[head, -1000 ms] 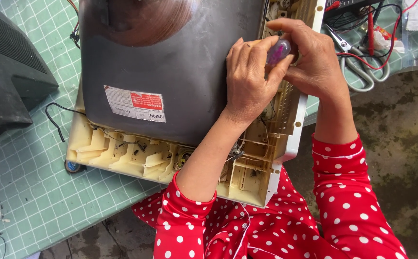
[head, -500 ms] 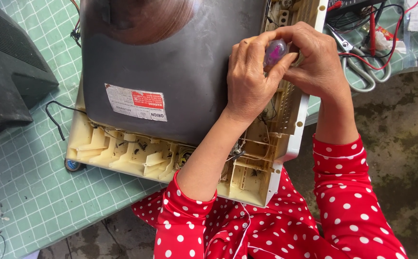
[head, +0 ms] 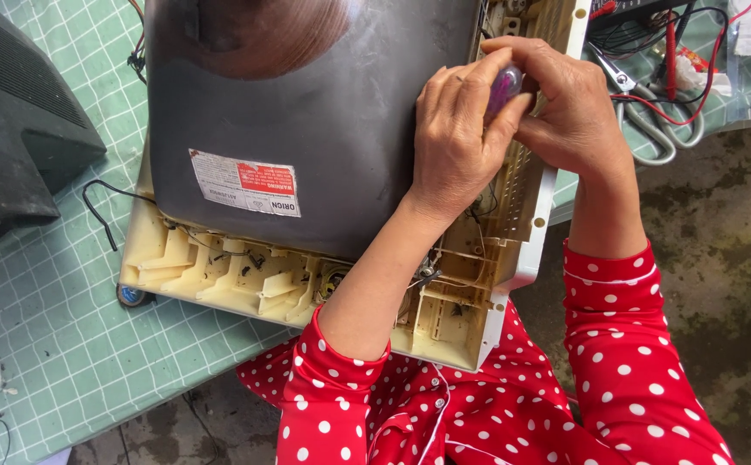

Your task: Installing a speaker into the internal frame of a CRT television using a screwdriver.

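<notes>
Gripping purple screwdriver handle (head: 504, 84) at 1 o'clock, both left hand (head: 457, 142) and right hand (head: 569, 108) clamped on it, beside picture tube (head: 306, 129); slip risks cracking brittle yellowed television frame (head: 470, 319).

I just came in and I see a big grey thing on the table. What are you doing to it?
A person in a red polka-dot top is working on an old television lying face down on a green grid mat. Both hands meet at the right side of its cream plastic frame. The left hand and right hand together grip a tool with a purple handle, pointed down into the frame. Its tip is hidden. Scissors and red and black wires lie nearby.
</notes>
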